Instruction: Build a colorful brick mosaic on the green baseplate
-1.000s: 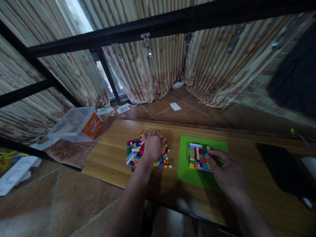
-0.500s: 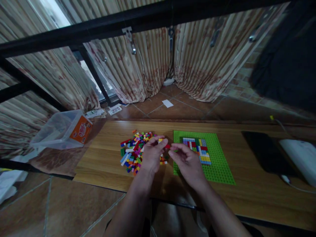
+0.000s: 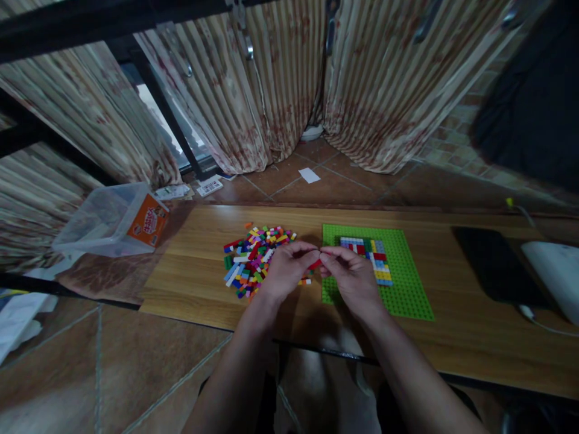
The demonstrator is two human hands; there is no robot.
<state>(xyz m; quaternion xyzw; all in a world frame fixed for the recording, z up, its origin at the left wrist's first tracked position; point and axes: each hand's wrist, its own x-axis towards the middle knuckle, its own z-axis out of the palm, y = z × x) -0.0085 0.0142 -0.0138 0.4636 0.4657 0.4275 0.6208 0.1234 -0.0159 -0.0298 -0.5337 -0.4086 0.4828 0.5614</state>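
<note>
My left hand (image 3: 289, 269) and my right hand (image 3: 351, 277) meet above the table, fingertips together. Between them they pinch a red toy brick (image 3: 315, 264), mostly covered by the fingers. Left of my left hand spreads a loose pile of coloured toy bricks (image 3: 253, 256). Beneath and beyond my right hand lies a green baseplate (image 3: 407, 289). On it sits a flat block of joined bricks (image 3: 380, 265) in grey, red, white, yellow and blue, partly hidden by my right hand.
The wooden table (image 3: 181, 265) carries a black flat device (image 3: 497, 268) and a white object (image 3: 552, 271) with a cable at the right. A clear plastic bin (image 3: 104, 226) with an orange label stands beyond the table's left end. Striped curtains (image 3: 289, 84) hang behind.
My hands have come together, and both now grip the red brick, which was nearer my left fingertips. The camera has tilted slightly downward.
</note>
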